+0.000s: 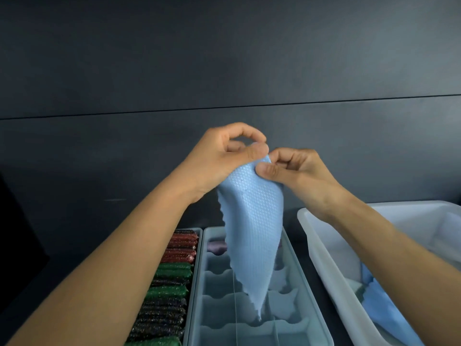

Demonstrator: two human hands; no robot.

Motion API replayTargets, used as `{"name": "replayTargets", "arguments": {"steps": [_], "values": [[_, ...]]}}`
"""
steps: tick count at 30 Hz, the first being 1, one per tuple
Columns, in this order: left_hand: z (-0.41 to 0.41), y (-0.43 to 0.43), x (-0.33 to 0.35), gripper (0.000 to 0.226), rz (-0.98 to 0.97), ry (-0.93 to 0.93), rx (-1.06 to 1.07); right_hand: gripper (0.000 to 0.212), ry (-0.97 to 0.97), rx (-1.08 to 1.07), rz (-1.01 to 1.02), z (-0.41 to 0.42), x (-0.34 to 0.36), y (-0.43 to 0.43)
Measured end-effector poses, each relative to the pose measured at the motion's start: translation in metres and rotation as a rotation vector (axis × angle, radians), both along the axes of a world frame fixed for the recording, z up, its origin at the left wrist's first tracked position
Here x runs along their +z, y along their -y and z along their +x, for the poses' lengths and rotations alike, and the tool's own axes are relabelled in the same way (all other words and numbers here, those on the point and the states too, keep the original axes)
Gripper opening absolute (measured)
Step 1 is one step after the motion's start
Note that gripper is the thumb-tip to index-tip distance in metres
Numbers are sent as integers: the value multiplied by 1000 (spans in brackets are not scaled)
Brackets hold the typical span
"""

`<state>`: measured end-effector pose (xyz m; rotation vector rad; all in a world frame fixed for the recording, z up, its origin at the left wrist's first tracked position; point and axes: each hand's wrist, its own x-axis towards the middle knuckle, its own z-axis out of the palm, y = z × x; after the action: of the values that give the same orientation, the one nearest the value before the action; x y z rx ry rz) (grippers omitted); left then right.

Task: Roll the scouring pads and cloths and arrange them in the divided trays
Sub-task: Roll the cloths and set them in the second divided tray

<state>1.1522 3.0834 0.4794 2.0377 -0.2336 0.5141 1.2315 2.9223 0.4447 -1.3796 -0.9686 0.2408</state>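
Left hand and right hand each pinch the top corner of the blue cloth, which hangs above the middle divided tray. Rolled scouring pads fill the left tray.

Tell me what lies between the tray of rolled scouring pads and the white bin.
The grey-blue divided tray, mostly unfilled, with the blue cloth hanging above it; head view.

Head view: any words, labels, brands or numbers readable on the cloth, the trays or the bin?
None: no text is readable anywhere.
The blue cloth shows only an embossed dot pattern; the divided tray, the rolled scouring pads and the white bin carry no visible print.
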Motion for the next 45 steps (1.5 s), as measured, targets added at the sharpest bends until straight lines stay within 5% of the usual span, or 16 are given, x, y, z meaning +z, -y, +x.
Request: {"name": "replayTargets", "arguments": {"steps": [5,11,17,21,25,30,45], "values": [[-15,-19,-24,45,-127,-304,-44,13,12,-91,59,5,1,8],[-20,-10,-51,45,-276,-22,43,9,42,-213,182,5,-8,6],[-15,-2,-70,34,-309,46,83,4,-263,70,232,8,8,7],[-12,9,-76,79,-595,-158,-115,19,-405,147,253,9,9,9],[-15,22,-76,59,-746,-136,-173,12,-437,23,205,16,-1,7],[-18,25,-80,79,-681,66,-58,18,-481,-167,255,18,-10,8],[-20,17,-77,28,-602,-48,-16,8,-369,-49,213,18,-16,10]]}}
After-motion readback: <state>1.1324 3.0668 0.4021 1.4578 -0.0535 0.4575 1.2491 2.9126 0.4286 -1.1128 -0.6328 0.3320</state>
